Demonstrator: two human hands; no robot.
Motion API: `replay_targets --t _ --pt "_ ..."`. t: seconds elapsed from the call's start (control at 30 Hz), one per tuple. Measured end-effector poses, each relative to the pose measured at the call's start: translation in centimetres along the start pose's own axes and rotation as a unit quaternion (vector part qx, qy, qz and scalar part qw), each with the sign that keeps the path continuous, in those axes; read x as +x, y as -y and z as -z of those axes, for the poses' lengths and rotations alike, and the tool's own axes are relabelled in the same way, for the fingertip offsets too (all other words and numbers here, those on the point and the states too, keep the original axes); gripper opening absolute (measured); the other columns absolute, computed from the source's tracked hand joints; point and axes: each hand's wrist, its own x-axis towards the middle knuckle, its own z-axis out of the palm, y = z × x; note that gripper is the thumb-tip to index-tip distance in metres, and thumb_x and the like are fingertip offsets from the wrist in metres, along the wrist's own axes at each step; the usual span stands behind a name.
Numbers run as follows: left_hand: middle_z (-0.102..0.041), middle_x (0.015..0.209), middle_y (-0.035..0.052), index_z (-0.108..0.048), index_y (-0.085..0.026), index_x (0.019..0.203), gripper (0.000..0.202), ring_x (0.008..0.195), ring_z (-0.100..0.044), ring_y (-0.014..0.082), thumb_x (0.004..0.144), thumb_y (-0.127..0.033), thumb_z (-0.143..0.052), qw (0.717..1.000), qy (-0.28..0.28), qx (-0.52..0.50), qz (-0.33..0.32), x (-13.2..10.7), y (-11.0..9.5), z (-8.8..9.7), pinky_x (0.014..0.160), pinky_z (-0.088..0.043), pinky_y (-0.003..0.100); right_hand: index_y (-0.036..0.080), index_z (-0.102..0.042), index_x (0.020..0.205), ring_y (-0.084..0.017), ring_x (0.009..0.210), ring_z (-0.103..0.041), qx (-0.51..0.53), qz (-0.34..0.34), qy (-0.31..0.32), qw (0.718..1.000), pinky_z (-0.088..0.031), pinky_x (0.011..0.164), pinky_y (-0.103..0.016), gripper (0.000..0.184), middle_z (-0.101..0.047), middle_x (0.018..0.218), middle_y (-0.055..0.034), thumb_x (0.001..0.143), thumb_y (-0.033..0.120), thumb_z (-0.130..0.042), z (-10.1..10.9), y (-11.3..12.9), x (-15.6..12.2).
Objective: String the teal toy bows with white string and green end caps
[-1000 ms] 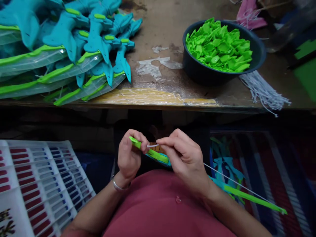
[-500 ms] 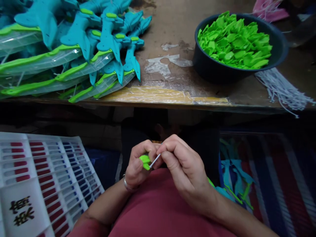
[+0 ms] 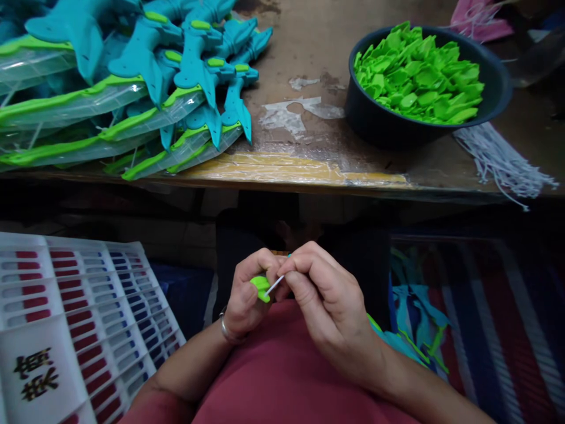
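Note:
In my lap, below the table edge, my left hand (image 3: 252, 291) is closed around a small bright green plastic piece (image 3: 261, 287). A white string (image 3: 274, 285) runs from that piece to my right hand (image 3: 329, 300), whose thumb and forefinger pinch its other end. The two hands nearly touch, their fingertips close together. Part of the green piece and the fingers behind it are hidden.
A dark bowl (image 3: 494, 88) of green plastic pieces (image 3: 419, 73) stands on the table (image 3: 304, 35), beside a bundle of white strings (image 3: 507, 159). Teal and green plastic toys (image 3: 150, 53) are piled left. A white crate (image 3: 39, 341) is lower left; teal parts (image 3: 419, 318) lie right.
The green piece has turned slightly in my left fingers, and the string now lies across its face. Both hands keep nearly the same place.

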Motion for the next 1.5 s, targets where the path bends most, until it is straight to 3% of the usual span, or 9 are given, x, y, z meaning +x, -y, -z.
replay_targets --t 0.23,0.47,0.63,0.87,0.97,1.1,1.23,1.33,1.5 --pt "-0.046 0.069 -0.0002 -0.053 -0.019 0.083 0.041 0.064 -0.042 0.0134 0.093 -0.058 -0.061 0.999 -0.033 -0.009 -0.023 -0.3 1.0 0.3 0.065 -0.041 0.028 0.016 -0.063 0.106 -0.016 0.08 -0.064 -0.134 0.149 -0.02 0.979 -0.057 0.066 -0.028 0.019 -0.063 0.089 -0.0069 0.098 0.007 -0.049 -0.7 -0.6 -0.4" --pt "-0.054 0.085 0.0034 -0.062 -0.018 0.097 0.054 0.078 -0.05 0.0165 0.091 -0.072 -0.056 0.991 -0.129 0.023 0.023 0.1 0.4 -0.5 0.075 -0.046 0.029 0.013 -0.056 0.13 -0.016 0.087 -0.068 -0.203 0.182 -0.042 0.961 -0.059 0.068 -0.026 0.034 -0.068 0.102 -0.0108 0.098 0.005 -0.05 -0.7 -1.8 0.4" --pt "-0.057 0.092 0.003 -0.059 -0.023 0.119 0.059 0.076 -0.052 0.0151 0.095 -0.075 -0.044 0.988 -0.125 0.049 0.074 -0.7 0.4 -0.6 0.068 -0.048 0.026 0.017 -0.058 0.119 -0.014 0.078 -0.067 -0.266 0.227 -0.102 0.931 -0.054 0.063 -0.024 0.021 -0.071 0.091 -0.0049 0.099 0.013 -0.057 -0.6 -3.3 1.0" --pt "-0.063 0.123 0.0066 -0.059 -0.027 0.131 0.035 0.112 -0.058 0.0203 0.108 -0.045 -0.04 0.977 -0.093 0.181 0.058 -0.4 1.1 0.3 0.1 -0.045 0.032 0.017 -0.057 0.107 -0.018 0.084 -0.066 -0.28 0.258 -0.129 0.916 -0.055 0.067 -0.029 0.014 -0.069 0.094 -0.0086 0.096 0.009 -0.054 -0.2 -4.1 2.3" --pt "-0.06 0.133 0.0044 -0.058 -0.031 0.136 0.031 0.121 -0.056 0.019 0.108 -0.036 -0.046 0.964 -0.094 0.249 0.004 0.3 1.2 0.2 0.107 -0.042 0.031 0.018 -0.055 0.102 -0.019 0.09 -0.064 -0.214 0.232 -0.128 0.94 -0.057 0.077 -0.035 0.014 -0.066 0.097 -0.0089 0.095 0.006 -0.051 0.0 -3.2 2.7" --pt "-0.064 0.118 0.0017 -0.059 -0.034 0.136 0.031 0.097 -0.064 0.0115 0.107 -0.031 -0.048 0.953 -0.096 0.287 -0.035 1.3 0.9 0.2 0.087 -0.05 0.022 0.021 -0.057 0.099 -0.014 0.09 -0.064 -0.065 0.125 -0.147 0.979 -0.055 0.079 -0.03 0.014 -0.063 0.098 -0.0035 0.098 0.008 -0.051 1.5 -0.3 2.6" --pt "-0.062 0.111 0.0016 -0.063 -0.028 0.12 0.02 0.07 -0.063 0.007 0.107 -0.029 -0.048 0.973 -0.052 0.223 -0.003 1.9 0.2 0.3 0.064 -0.051 0.021 0.023 -0.057 0.098 -0.016 0.094 -0.064 0.0 0.077 -0.203 0.976 -0.055 0.08 -0.031 0.014 -0.061 0.1 -0.0034 0.099 0.01 -0.051 3.5 1.1 2.4" --pt "-0.058 0.121 0.0024 -0.065 -0.024 0.108 0.01 0.068 -0.064 0.006 0.103 -0.024 -0.056 0.984 -0.019 0.179 0.004 2.0 0.0 0.4 0.066 -0.054 0.023 0.022 -0.056 0.095 -0.015 0.09 -0.064 -0.038 0.082 -0.145 0.985 -0.054 0.078 -0.029 0.012 -0.062 0.096 -0.0026 0.1 0.011 -0.052 4.1 0.4 2.3" --pt "-0.059 0.092 -0.0025 -0.063 -0.02 0.09 0.01 0.064 -0.055 0.0041 0.1 -0.021 -0.062 0.995 -0.048 0.086 0.012 1.7 0.5 0.4 0.065 -0.05 0.017 0.018 -0.058 0.096 -0.013 0.095 -0.065 -0.15 0.143 -0.035 0.978 -0.054 0.082 -0.025 0.012 -0.067 0.102 -0.005 0.099 0.008 -0.053 3.7 -0.6 1.5"
